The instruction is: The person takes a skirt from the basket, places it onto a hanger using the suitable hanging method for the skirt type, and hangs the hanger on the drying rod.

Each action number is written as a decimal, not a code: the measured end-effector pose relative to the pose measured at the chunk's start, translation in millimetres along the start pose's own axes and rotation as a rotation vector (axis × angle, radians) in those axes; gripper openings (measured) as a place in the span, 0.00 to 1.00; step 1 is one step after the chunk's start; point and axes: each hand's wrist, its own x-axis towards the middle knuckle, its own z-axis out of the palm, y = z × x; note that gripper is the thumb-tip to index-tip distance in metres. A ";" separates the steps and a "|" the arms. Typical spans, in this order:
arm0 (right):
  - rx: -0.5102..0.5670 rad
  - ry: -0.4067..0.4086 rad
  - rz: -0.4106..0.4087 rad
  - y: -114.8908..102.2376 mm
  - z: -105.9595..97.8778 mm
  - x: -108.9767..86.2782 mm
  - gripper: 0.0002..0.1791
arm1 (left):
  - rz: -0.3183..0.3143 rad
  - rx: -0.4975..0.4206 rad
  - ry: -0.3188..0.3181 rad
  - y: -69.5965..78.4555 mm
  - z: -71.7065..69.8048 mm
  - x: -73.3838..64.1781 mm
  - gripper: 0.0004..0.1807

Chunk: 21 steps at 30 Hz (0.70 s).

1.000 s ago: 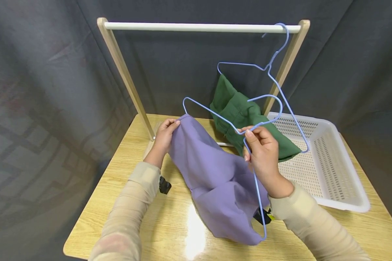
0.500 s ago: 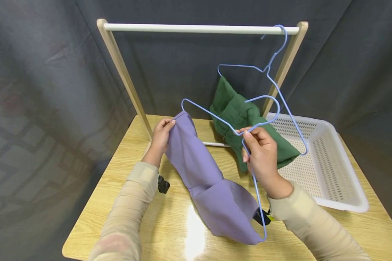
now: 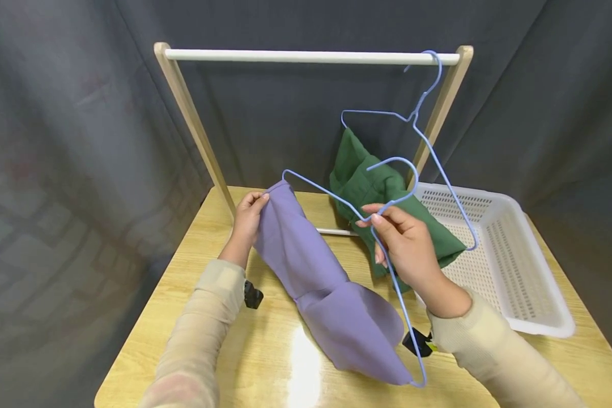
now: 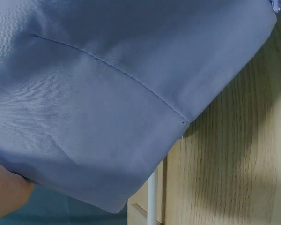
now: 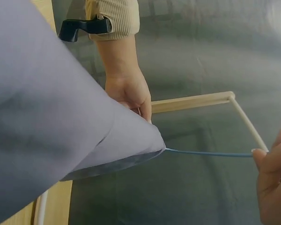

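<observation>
In the head view my right hand (image 3: pixel 403 238) pinches the neck of a light blue wire hanger (image 3: pixel 326 190), just below its hook. A purple garment (image 3: pixel 311 243) hangs from the hanger's two ends and sags between them; its exact kind is unclear. My left hand (image 3: pixel 247 218) pinches the garment's upper left edge, beside the hanger's left end. In the left wrist view the purple cloth (image 4: pixel 98 108), with a stitched seam, fills most of the picture. The right wrist view has the left hand (image 5: pixel 129 93) at the cloth's corner, where the hanger wire (image 5: pixel 206 153) comes out.
Behind, a wooden rack with a white bar (image 3: pixel 296 56) stands on the wooden table (image 3: pixel 183 317). On the bar's right end hangs another blue hanger (image 3: pixel 441 164) with a green garment (image 3: pixel 357 181). A white perforated basket (image 3: pixel 532 272) sits at the right.
The purple cloth has been drawn left and narrowed along the hanger's middle, showing more table. Both hands sit slightly further left; the right fingers have loosened a little at the neck.
</observation>
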 end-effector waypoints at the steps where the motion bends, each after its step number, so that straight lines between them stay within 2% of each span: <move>1: -0.007 -0.018 0.006 -0.7 -0.9 -0.3 0.10 | -0.002 0.005 0.002 -0.1 0.3 -0.2 0.09; 6: 0.099 -0.113 -0.035 -2.4 -3.4 -0.4 0.05 | -0.003 0.041 0.001 0.4 2.5 -1.9 0.06; 13: 0.302 -0.292 -0.147 0.2 -5.4 2.8 0.17 | 0.002 0.098 -0.002 2.5 2.5 -1.7 0.04; 21: 0.325 -0.435 -0.173 -1.4 -7.7 7.9 0.21 | -0.004 0.213 -0.021 5.6 0.7 -2.4 0.09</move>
